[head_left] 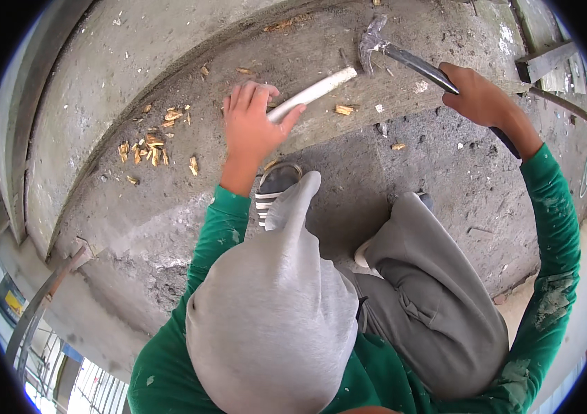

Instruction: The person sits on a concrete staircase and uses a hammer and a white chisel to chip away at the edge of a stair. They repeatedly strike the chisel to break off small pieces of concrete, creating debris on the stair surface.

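Observation:
My left hand (255, 121) is closed around the near end of a slim white rod (318, 88), with the thumb on one side and the fingers on the other. The rod slants up to the right, just over the concrete. Whether it is hollow I cannot tell. In my right hand (480, 100) is a claw hammer (414, 61), gripped by its dark handle. Its worn metal head lies up and to the left, close to the rod's far end. The handle's tail runs back under my right wrist.
Splintered wood chips (148, 148) are scattered on the rough concrete floor (431, 165), mostly left of my left hand. A curved concrete ledge (107, 76) bounds the left side. Metal bars (545, 62) stand at the upper right. My sandalled foot (276, 183) is below my left hand.

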Demonstrator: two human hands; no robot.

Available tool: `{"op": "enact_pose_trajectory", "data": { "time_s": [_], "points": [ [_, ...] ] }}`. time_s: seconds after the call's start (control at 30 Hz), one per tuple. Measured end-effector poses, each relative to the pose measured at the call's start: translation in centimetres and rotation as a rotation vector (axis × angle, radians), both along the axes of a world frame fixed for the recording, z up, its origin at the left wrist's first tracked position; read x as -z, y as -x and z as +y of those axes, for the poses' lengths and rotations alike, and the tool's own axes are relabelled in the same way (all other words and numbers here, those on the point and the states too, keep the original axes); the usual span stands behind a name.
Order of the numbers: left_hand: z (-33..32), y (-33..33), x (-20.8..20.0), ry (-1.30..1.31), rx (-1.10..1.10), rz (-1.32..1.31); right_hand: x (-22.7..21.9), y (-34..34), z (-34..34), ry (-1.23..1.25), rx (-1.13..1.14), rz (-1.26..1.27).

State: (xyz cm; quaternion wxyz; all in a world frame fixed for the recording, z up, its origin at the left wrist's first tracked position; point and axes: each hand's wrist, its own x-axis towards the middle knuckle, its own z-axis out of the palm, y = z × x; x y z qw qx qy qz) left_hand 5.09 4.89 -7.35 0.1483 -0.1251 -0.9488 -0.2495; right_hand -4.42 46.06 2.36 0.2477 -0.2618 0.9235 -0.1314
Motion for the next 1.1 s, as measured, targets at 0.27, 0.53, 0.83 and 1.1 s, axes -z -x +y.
{"op": "enact_pose_trajectory", "data": {
  "time_s": [0.27, 0.53, 0.83, 1.1],
  "points": [
    [0.8, -0.3, 0.0, 0.018, 0.106, -0.277, 0.7, -8.7, -0.9, 0.128, 0.678, -0.469],
    [1.8, 1.6, -2.3, 0.010, -0.033, -0.331, 3.0, -8.0, 1.8, -0.072, 0.548, -0.424],
    [-2.8, -2.3, -2.4, 0.116, -0.324, -0.469, 2.8, -8.2, 0.8, -0.008, 0.596, -0.508],
    [1.8, -7.6, -3.0, 0.021, 0.189, -0.644, 2.3, -8.0, -0.5, 0.000, 0.665, -0.578]
  ]
}}
